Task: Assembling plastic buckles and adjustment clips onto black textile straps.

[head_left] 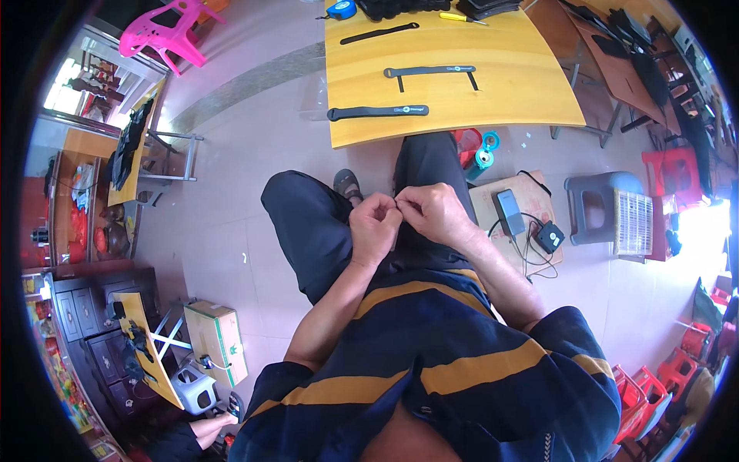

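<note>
Above my lap, my left hand (pixel 375 225) and my right hand (pixel 436 212) meet at the fingertips. Both are closed in a pinch; whatever lies between the fingers is too small or hidden to name. Beyond my knees stands a yellow wooden table (pixel 508 108). On it lie a black strap (pixel 379 34) at the far left, a strap with a printed end (pixel 431 71) across two short dark strips, and another printed strap (pixel 377 112) along the near edge. A yellow-handled screwdriver (pixel 463 18) and a blue tape measure (pixel 341 9) rest at the back.
Right of my legs, a grey power adapter (pixel 509 212) and a black cabled device (pixel 549 237) sit on a cardboard box (pixel 493 190). A teal bottle (pixel 482 158) stands under the table edge. A grey stool (pixel 585 208) is farther right. Another person's leg (pixel 212 430) shows lower left.
</note>
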{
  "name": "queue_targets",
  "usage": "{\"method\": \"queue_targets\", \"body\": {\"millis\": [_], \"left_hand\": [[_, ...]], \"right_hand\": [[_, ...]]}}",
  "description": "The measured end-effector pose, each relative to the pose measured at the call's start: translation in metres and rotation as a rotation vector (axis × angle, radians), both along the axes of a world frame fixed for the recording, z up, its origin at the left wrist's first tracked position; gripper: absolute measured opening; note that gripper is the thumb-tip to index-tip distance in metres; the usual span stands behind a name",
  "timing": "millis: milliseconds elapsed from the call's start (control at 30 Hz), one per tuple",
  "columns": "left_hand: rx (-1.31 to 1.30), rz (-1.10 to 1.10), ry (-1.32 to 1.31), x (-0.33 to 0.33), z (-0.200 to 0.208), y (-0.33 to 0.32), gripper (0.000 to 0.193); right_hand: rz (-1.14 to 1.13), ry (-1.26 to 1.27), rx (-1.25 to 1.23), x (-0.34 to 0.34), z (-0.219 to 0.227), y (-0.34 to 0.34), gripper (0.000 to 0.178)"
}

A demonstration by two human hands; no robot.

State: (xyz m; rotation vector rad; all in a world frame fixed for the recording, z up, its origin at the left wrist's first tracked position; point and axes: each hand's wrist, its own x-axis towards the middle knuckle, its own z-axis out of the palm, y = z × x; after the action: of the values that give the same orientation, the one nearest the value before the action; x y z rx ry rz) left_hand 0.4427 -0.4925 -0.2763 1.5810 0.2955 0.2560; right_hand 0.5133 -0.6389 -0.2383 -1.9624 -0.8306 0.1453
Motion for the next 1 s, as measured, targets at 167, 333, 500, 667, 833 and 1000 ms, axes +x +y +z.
{"method": "queue_targets", "body": {"millis": [167, 333, 500, 667, 833, 1000], "left_hand": [[-0.058, 0.037, 0.011, -0.001, -0.008, -0.001, 0.011], [-0.178, 0.057, -0.01, 0.001, 0.001, -0.004, 0.011], [-0.114, 0.054, -0.052, 0.005, 0.001, -0.003, 0.009], [-0.019, 0.027, -0.084, 0.009, -0.006, 0.0, 0.007], [0.043, -0.008, -0.065, 0.01, -0.004, 0.001, 0.007], [-0.003, -0.011, -0.059, 0.011, -0.006, -0.002, 0.008]], "right_hand": [[-0.023, -0.05, 0.015, -0.004, -0.003, 0.003, 0.01], [-0.079, 0.022, 0.089, -0.005, -0.002, 0.007, 0.008], [-0.137, 0.057, 0.111, -0.004, -0.004, 0.006, 0.009], [-0.136, 0.207, 0.12, -0.003, -0.003, 0.003, 0.013], [-0.024, 0.469, 0.2, 0.006, -0.003, -0.003, 0.015], [-0.015, 0.516, 0.229, 0.01, -0.011, -0.005, 0.011]]}}
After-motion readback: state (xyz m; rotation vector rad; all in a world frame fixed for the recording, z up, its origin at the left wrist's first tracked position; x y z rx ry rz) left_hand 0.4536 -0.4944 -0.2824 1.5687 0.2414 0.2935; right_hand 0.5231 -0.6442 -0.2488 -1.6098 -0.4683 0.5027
